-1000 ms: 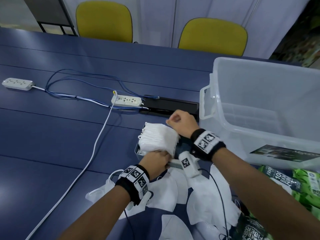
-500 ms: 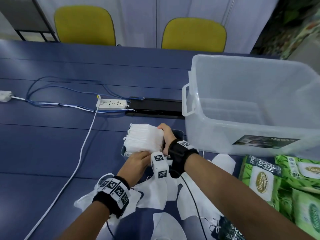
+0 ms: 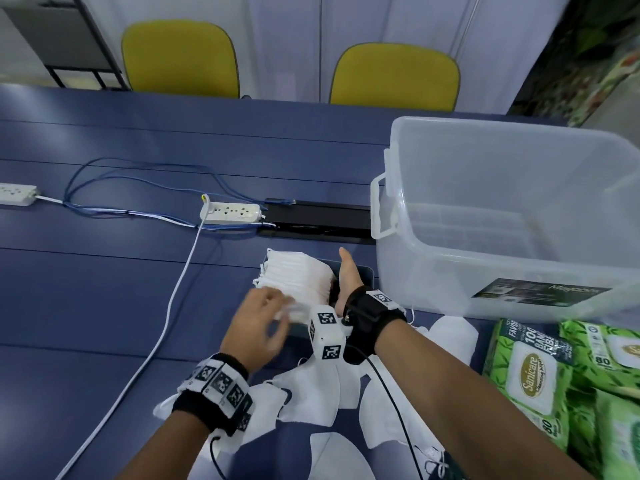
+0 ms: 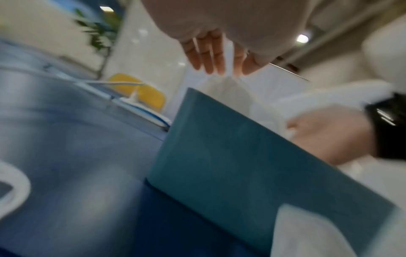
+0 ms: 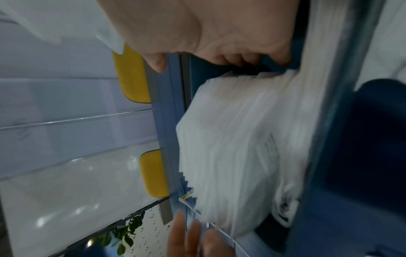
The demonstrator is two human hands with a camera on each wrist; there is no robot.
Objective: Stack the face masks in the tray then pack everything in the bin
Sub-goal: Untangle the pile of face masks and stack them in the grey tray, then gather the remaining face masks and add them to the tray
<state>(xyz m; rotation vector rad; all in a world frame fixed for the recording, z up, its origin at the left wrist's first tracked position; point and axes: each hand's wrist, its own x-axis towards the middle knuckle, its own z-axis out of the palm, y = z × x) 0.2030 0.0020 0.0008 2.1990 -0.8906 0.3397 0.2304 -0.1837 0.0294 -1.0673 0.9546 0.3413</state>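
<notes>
A tall stack of white face masks [image 3: 294, 278] [image 5: 241, 147] stands in a small blue-grey tray [image 3: 362, 273] [image 4: 230, 147] just left of the clear bin [image 3: 502, 220]. My right hand [image 3: 346, 282] stands upright against the stack's right side with the thumb up. Its fingers [image 5: 237, 57] dip between stack and tray wall, tips hidden. My left hand [image 3: 263, 313], blurred, hovers at the stack's near-left corner with straight spread fingers [image 4: 208, 57] holding nothing. Several loose masks [image 3: 304, 400] lie on the table in front of me.
Green wet-wipe packs [image 3: 533, 379] lie at the right, before the bin. A white power strip [image 3: 230, 212] with cables and a black cable box [image 3: 318, 220] lie behind the tray. A white cord [image 3: 166, 320] runs down the left. Two yellow chairs [image 3: 180, 57] stand beyond the table.
My right hand dropped from a fist above the stack to its right side. My left hand let go of the stack's near edge and opened, fingers spread.
</notes>
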